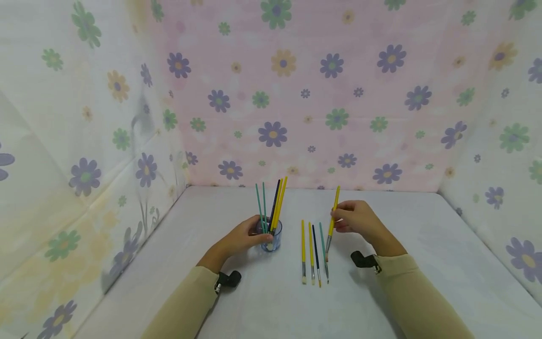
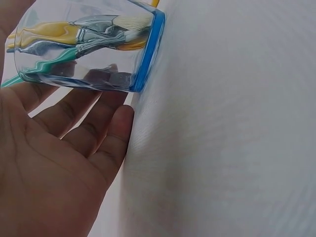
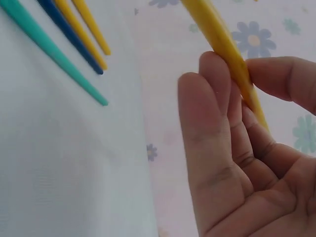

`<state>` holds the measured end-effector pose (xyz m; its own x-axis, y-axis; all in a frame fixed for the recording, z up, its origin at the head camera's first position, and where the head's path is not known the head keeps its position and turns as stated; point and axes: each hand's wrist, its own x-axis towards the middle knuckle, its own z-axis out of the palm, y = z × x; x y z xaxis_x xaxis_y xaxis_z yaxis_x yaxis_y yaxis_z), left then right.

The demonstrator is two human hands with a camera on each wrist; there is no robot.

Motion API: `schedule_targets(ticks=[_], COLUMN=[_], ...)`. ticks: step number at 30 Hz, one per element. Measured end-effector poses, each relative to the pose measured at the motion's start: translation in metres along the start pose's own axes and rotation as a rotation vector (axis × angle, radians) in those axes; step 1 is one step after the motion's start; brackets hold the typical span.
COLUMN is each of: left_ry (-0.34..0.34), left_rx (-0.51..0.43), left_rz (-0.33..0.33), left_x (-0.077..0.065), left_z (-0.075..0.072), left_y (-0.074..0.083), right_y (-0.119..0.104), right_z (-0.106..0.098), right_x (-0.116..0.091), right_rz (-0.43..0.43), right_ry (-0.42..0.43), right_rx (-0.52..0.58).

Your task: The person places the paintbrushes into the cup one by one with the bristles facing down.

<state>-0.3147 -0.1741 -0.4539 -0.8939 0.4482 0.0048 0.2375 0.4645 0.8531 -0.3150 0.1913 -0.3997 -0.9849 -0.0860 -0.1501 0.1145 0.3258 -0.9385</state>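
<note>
My left hand [image 1: 239,239] holds a clear glass [image 1: 276,241] with a blue base, thumb at the near side and fingers behind. Inside it stand several paintbrushes [image 1: 277,205], bristles down, with teal, dark and yellow handles. In the left wrist view their bristles [image 2: 132,23] show through the glass wall. A yellow paintbrush [image 1: 336,200] is pinched between the thumb and fingers of my right hand [image 1: 355,220]. It tilts, bristle end down, close to the teal brush on the table; whether it touches the table I cannot tell.
On the white table [image 1: 262,306], between the hands, two yellow brushes [image 1: 303,240], a dark blue brush [image 1: 315,245] and a teal brush [image 1: 323,242] lie side by side, bristles toward me. Flowered cloth [image 1: 313,132] walls off the back and both sides.
</note>
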Motion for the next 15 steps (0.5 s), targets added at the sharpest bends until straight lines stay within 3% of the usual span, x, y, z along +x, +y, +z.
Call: schedule_targets(ticks=[9, 15], left_ry=[0.003, 0.0], left_rx=[0.006, -0.044], left_rz=[0.002, 0.017], left_x=[0.0, -0.002], left_z=[-0.001, -0.004], left_y=[0.001, 0.002], right_y=[-0.009, -0.015], right_z=[-0.004, -0.003], right_x=[-0.005, -0.01], right_rz=[-0.09, -0.172], right_ry=[0.018, 0.024], right_rx=[0.088, 0.153])
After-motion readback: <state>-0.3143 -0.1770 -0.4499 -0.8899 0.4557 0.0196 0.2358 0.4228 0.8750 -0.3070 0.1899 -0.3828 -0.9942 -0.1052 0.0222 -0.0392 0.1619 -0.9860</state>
